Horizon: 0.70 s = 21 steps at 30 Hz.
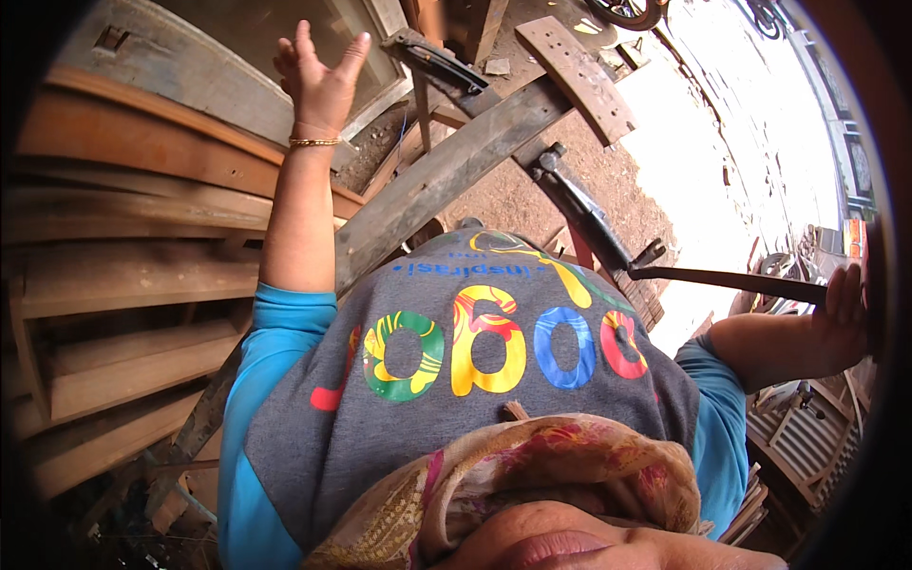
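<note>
A patterned cloth in cream, pink and yellow (560, 475) is seen nearest the lens, draped over the chest of a grey shirt with blue sleeves and coloured lettering (456, 380).

At the far left, a stack of weathered reddish-brown wooden planks (123, 275) is laid in rough layers, one above another. Above the stack, the left hand (318, 76) is raised with the fingers spread and the palm open; nothing is gripped and nothing is touched by it. A thin gold bangle (313, 142) is worn at its wrist. Behind the hand, a pale framed wooden panel (247, 47) is leaned.

Through the middle, a long grey, worn timber beam (437, 180) is run diagonally from lower left to upper right. Just right of it, a dark metal bar clamp with a screw head (584, 214) is laid across reddish dirt ground (532, 199). A short brown board with small slots (575, 76) is seen further up.

At the right, a long, thin, dark flat metal strip (731, 282) is held out roughly level, its surface dull and blackish, its near end joined close to the clamp. Its far end is met by the right hand (841, 318), whose fingers are laid over it near the frame's edge; whether they are fully closed around it cannot be told.
</note>
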Available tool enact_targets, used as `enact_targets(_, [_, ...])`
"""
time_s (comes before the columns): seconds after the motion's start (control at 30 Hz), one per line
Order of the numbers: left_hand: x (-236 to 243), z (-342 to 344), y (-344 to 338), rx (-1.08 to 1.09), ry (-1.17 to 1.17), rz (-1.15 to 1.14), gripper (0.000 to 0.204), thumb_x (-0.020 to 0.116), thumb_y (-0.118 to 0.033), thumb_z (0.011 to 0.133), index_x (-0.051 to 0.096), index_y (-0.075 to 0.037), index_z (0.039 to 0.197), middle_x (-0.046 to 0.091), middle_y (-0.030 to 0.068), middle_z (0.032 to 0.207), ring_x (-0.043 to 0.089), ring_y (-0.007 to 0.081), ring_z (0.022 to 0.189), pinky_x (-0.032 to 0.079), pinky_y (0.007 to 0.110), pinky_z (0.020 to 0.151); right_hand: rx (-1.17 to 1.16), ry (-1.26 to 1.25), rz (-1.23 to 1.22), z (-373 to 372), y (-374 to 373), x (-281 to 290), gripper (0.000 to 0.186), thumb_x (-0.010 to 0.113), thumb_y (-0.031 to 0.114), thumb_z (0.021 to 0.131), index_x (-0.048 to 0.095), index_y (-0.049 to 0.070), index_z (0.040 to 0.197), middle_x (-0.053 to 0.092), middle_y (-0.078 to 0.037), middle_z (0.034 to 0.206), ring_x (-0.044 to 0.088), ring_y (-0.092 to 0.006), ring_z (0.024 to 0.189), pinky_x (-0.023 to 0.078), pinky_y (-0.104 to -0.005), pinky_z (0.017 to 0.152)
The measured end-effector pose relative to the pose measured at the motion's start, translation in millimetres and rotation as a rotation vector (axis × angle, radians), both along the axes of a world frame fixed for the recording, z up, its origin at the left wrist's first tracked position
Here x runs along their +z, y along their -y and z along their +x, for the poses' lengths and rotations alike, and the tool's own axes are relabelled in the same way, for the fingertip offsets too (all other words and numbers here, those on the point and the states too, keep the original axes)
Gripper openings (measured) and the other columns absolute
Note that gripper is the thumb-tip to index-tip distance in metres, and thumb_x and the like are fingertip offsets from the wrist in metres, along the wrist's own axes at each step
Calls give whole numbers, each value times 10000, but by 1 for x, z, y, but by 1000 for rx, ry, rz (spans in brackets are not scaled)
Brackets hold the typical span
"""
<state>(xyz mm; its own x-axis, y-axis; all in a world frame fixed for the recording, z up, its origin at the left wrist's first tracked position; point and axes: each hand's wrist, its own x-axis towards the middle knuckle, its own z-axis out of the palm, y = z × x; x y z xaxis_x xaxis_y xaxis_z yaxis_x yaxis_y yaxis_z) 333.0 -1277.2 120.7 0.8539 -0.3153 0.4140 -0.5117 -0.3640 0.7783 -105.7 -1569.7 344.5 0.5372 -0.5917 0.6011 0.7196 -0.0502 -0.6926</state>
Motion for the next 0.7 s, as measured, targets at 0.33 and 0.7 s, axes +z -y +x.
enact_targets(0.33, [-2,-70,-241,143,-144,-295,745,693,-417,814,378,-1,1347,190,264,1460,125,333,1390,140,425,1117,-44,-394,96,-50,-131,-117,340,563,413,912,448,123,779,288,40,573,231,-53,420,228,-212,351])
enact_targets(0.7, [-68,-131,-315,344,253,140,273,700,-195,821,633,-46,1039,569,114,1110,544,274,1053,422,357,921,-409,-871,336,-17,-140,-279,417,486,287,977,336,146,615,245,40,495,203,-72,410,251,-255,422])
